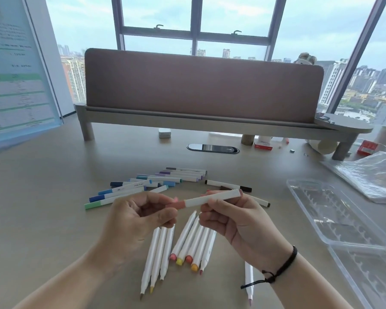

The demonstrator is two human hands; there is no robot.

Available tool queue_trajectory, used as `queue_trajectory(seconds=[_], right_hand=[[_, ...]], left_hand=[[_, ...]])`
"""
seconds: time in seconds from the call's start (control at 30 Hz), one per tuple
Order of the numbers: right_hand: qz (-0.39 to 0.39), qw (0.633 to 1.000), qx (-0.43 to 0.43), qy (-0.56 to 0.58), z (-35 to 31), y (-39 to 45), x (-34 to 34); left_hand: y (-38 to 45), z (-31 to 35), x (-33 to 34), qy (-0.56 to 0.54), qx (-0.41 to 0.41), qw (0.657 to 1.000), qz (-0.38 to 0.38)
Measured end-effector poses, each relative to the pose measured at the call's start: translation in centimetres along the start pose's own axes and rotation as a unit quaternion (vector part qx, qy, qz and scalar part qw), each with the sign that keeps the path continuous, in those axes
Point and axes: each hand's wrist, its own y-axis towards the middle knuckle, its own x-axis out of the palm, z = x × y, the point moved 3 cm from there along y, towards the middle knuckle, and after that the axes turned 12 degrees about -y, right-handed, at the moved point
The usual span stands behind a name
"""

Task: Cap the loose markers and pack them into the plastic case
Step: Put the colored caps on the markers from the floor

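Capped markers (152,186) fan out at eleven o'clock on the surface (42,197). Left hand (138,217) pinches the pink cap (176,204); right hand (232,217) grips that marker (212,198). Loose uncapped markers (183,246) lie beneath. Clear case (334,221) sits open at three o'clock.

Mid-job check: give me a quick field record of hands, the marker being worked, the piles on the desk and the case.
left hand: pinches the pink cap
right hand: grips the marker barrel
marker: held above the desk, cap on its left end
capped markers: lying beyond the hands
uncapped markers: lying below the hands
case: open at right, no markers in it
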Motion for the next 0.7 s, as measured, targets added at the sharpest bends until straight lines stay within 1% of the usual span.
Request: queue_trajectory(seconds=[0.17, 0.3, 0.5, 0.7], right_hand=[[0.000, 1.000, 0.003, -0.015, -0.08, -0.07, -0.19], [-0.015, 1.000, 0.002, -0.024, 0.14, -0.06, -0.31], [-0.015, 0.999, -0.009, -0.032, 0.35, -0.10, -0.35], [-0.011, 1.000, 0.000, -0.025, 0.70, -0.16, -0.15]], left_hand=[[-0.11, -0.17, -0.21, 0.011, 0.000, 1.000, 0.009], [-0.13, -0.11, -0.40, 0.014, -0.001, 1.000, 0.017], [-0.35, 0.08, -0.10, 0.016, 0.002, 1.000, 0.007], [-0.27, 0.04, -0.38, 0.016, 0.003, 1.000, 0.003]])
